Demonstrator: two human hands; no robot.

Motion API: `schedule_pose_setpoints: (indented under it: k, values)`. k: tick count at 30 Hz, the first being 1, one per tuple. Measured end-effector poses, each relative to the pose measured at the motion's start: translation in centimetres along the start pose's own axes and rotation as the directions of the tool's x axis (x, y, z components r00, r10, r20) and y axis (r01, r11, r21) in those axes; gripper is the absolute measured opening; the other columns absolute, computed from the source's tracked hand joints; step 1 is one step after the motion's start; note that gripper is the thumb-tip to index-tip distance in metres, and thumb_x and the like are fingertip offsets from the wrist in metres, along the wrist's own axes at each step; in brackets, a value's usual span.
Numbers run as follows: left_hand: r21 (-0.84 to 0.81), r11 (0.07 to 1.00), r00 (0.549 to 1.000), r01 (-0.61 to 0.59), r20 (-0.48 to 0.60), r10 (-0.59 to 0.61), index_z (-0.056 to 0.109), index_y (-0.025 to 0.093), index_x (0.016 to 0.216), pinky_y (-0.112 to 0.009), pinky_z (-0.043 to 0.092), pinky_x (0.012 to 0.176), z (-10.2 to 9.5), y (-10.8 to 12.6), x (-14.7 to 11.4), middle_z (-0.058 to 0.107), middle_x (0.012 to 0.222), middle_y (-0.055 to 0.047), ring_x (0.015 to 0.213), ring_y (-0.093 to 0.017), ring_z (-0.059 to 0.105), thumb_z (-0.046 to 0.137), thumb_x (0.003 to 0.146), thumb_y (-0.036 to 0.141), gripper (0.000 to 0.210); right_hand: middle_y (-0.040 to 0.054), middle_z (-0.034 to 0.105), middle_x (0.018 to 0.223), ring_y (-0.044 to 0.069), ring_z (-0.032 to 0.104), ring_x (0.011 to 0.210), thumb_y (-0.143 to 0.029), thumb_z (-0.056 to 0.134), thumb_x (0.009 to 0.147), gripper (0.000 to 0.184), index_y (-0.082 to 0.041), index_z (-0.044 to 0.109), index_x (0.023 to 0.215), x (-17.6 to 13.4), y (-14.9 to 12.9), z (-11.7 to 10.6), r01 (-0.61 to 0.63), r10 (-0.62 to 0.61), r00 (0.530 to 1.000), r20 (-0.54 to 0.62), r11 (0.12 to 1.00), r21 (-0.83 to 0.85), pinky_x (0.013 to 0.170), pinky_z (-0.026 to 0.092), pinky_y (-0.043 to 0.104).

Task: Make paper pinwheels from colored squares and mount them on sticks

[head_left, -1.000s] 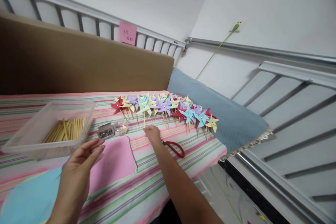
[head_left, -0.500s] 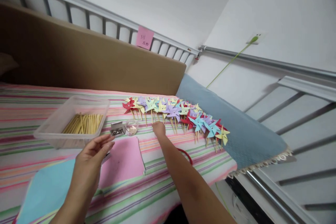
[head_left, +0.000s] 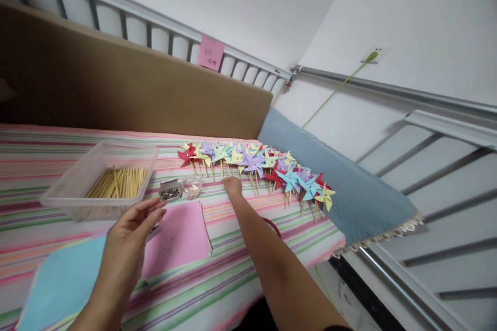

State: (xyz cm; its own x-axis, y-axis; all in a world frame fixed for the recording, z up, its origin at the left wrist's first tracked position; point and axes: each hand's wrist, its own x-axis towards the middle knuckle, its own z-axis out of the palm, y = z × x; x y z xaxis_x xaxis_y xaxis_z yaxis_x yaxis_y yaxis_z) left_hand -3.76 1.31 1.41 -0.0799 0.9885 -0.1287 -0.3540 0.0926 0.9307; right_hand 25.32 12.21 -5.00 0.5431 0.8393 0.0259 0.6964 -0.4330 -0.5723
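My right hand [head_left: 233,186] is closed at the front of a long cluster of paper pinwheels [head_left: 254,163] on wooden sticks. Its fingers curl round the lower end of a pinwheel stick, though the fingertips are mostly hidden. My left hand [head_left: 130,230] hovers over the paper sheets, fingers bent, with a small gap between thumb and forefinger and nothing visible in it. Just beyond its fingertips stand a small box of metal pins [head_left: 170,192] and a round clear tub [head_left: 191,188] of small pale pieces. Part of a metal object [head_left: 154,233] shows beneath my left hand.
A clear plastic box [head_left: 56,197] holds wooden sticks [head_left: 118,183]. Pink sheets [head_left: 180,240] and blue sheets [head_left: 62,284] lie on the striped cloth [head_left: 217,274]. Brown cardboard [head_left: 155,90] stands along the back, and blue fabric [head_left: 330,170] hangs at the right.
The whole view has shifted slightly, moving everything a little to the left. Both hands keep nearly the same pose beside the same things.
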Motion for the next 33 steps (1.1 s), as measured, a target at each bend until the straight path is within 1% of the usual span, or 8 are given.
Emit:
schedule_pose_setpoints:
  k: [5, 12, 16, 22, 25, 27, 30, 33]
  values:
    - [-0.008, 1.0, 0.999, -0.025, 0.022, 0.025, 0.068, 0.023, 0.093, -0.021, 0.053, 0.07, 0.0, 0.3, -0.4, 0.072, 0.096, -0.003, 0.09, -0.018, 0.066, 0.079, 0.058, 0.034, 0.039, 0.0078, 0.063, 0.108, 0.017, 0.06, 0.094, -0.025, 0.054, 0.088, 0.022, -0.015, 0.062, 0.106, -4.6, 0.5, -2.4, 0.165, -0.16, 0.984, -0.081, 0.985, 0.059, 0.086, 0.049, 0.036]
    - [0.072, 0.991, 0.993, -0.113, -0.017, 0.115, 0.069, 0.019, 0.09, -0.027, 0.053, 0.071, -1.2, 0.8, -2.2, 0.072, 0.085, -0.004, 0.083, -0.019, 0.066, 0.076, 0.06, 0.035, 0.034, 0.0073, 0.067, 0.094, 0.019, 0.059, 0.096, -0.011, 0.05, 0.08, 0.022, -0.017, 0.068, 0.09, -17.3, 5.6, -5.4, 0.423, -0.418, 0.903, -0.097, 0.905, 0.045, 0.09, 0.044, 0.032]
    - [0.135, 0.973, 0.971, -0.187, -0.123, 0.204, 0.069, 0.016, 0.088, -0.03, 0.051, 0.074, -4.8, 0.0, -3.2, 0.071, 0.08, -0.004, 0.076, -0.018, 0.065, 0.074, 0.062, 0.034, 0.032, 0.0077, 0.067, 0.083, 0.021, 0.061, 0.087, -0.014, 0.05, 0.079, 0.017, -0.017, 0.067, 0.078, -21.8, 8.1, -5.8, 0.441, -0.439, 0.897, -0.043, 0.894, 0.071, 0.083, 0.046, 0.034]
    - [0.295, 0.919, 0.871, -0.262, -0.338, 0.357, 0.069, 0.015, 0.089, -0.033, 0.048, 0.082, -12.7, -1.8, -6.2, 0.069, 0.086, -0.006, 0.081, -0.018, 0.063, 0.07, 0.066, 0.035, 0.031, 0.0087, 0.067, 0.081, 0.021, 0.061, 0.082, -0.015, 0.051, 0.079, 0.017, -0.016, 0.068, 0.076, -22.2, 7.9, -4.9, 0.417, -0.422, 0.906, 0.042, 0.904, 0.098, 0.077, 0.046, 0.031]
    - [0.527, 0.808, 0.86, -0.263, -0.252, 0.444, 0.067, 0.015, 0.092, -0.034, 0.048, 0.083, -14.8, -2.0, -8.1, 0.068, 0.089, -0.008, 0.084, -0.019, 0.063, 0.065, 0.072, 0.036, 0.03, 0.0096, 0.067, 0.083, 0.019, 0.061, 0.079, -0.015, 0.051, 0.078, 0.018, -0.015, 0.069, 0.077, -21.5, 7.9, -4.4, 0.386, -0.393, 0.917, 0.064, 0.917, 0.095, 0.075, 0.046, 0.03]
    - [0.699, 0.64, 0.831, -0.317, -0.12, 0.543, 0.067, 0.015, 0.092, -0.035, 0.047, 0.086, -15.1, -2.1, -8.9, 0.067, 0.09, -0.009, 0.087, -0.021, 0.062, 0.061, 0.076, 0.035, 0.026, 0.0095, 0.067, 0.083, 0.018, 0.062, 0.076, -0.015, 0.051, 0.077, 0.019, -0.014, 0.07, 0.078, -21.2, 8.1, -4.2, 0.373, -0.379, 0.922, 0.072, 0.923, 0.093, 0.073, 0.046, 0.029]
    - [0.836, 0.36, 0.755, -0.414, 0.094, 0.649, 0.066, 0.017, 0.092, -0.038, 0.045, 0.09, -14.4, -2.6, -9.3, 0.067, 0.092, -0.01, 0.093, -0.022, 0.061, 0.055, 0.081, 0.031, 0.021, 0.0091, 0.066, 0.086, 0.018, 0.062, 0.076, -0.016, 0.052, 0.078, 0.019, -0.014, 0.07, 0.081, -21.2, 8.5, -4.1, 0.372, -0.379, 0.922, 0.077, 0.924, 0.092, 0.073, 0.047, 0.028]
    - [0.863, 0.273, 0.741, -0.426, 0.159, 0.652, 0.066, 0.017, 0.092, -0.04, 0.043, 0.092, -13.2, -3.3, -9.0, 0.068, 0.098, -0.011, 0.097, -0.024, 0.059, 0.055, 0.081, 0.029, 0.019, 0.0085, 0.066, 0.088, 0.017, 0.063, 0.077, -0.017, 0.053, 0.078, 0.018, -0.015, 0.071, 0.083, -21.4, 8.7, -4.1, 0.385, -0.392, 0.916, 0.081, 0.918, 0.091, 0.074, 0.047, 0.028]
